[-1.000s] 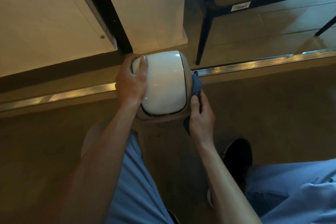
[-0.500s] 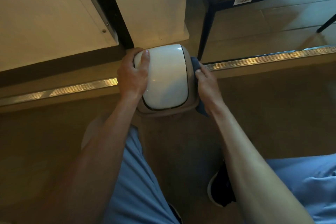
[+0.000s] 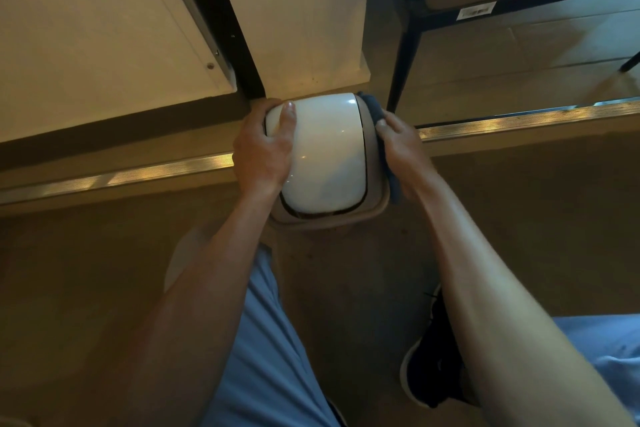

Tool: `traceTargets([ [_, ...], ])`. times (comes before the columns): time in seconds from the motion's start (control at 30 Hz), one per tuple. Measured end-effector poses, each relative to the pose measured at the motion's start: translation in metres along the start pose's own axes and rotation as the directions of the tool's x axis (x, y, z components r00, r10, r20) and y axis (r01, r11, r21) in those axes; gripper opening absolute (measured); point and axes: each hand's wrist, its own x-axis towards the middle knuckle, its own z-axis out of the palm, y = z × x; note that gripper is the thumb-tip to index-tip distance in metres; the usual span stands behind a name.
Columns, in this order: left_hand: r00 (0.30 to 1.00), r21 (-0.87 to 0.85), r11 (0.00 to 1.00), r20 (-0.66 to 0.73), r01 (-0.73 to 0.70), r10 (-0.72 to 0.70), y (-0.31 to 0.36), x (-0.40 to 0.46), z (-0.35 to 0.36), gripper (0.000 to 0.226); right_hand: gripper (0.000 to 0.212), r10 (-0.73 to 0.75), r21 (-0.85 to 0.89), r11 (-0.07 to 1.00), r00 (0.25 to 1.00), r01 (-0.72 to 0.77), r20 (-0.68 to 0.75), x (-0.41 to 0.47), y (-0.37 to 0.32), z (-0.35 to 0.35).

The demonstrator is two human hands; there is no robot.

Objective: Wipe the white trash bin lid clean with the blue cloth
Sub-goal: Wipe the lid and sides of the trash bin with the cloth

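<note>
From the head view, the white lid sits on its bin on the floor, close to the metal floor strip and the wall base; the left hand grips the lid's left side with the thumb laid on top, and the right hand presses the blue cloth against the bin's right rim. The cloth works the tan rim, not the white dome, so the top may go unwiped. A hard sideways push could swing the lid or shift the bin, and the bunched cloth could slip from under the fingers.
</note>
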Motion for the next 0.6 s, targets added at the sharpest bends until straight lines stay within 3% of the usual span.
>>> traceTargets([
  [0.13,1.0,0.005,1.0,-0.007,0.004,-0.004,0.0,0.001,-0.002,0.031,0.044,0.04,0.076,0.997,0.995,-0.033,-0.088,-0.034,0.018,0.009],
  [0.27,1.0,0.015,1.0,0.025,-0.007,0.007,-0.002,0.002,-0.003,0.029,0.043,0.062,0.122,0.991,0.996,-0.055,-0.057,-0.023,0.01,0.008],
  [0.4,0.999,0.031,0.999,0.02,-0.027,0.026,-0.002,0.003,-0.002,0.031,0.042,0.029,0.033,0.999,0.999,-0.03,0.035,0.02,-0.016,0.001],
  [0.6,1.0,0.038,0.999,0.005,-0.025,0.025,-0.004,0.003,-0.001,0.033,0.035,0.006,-0.279,0.959,0.978,0.053,0.206,0.059,-0.049,0.004],
])
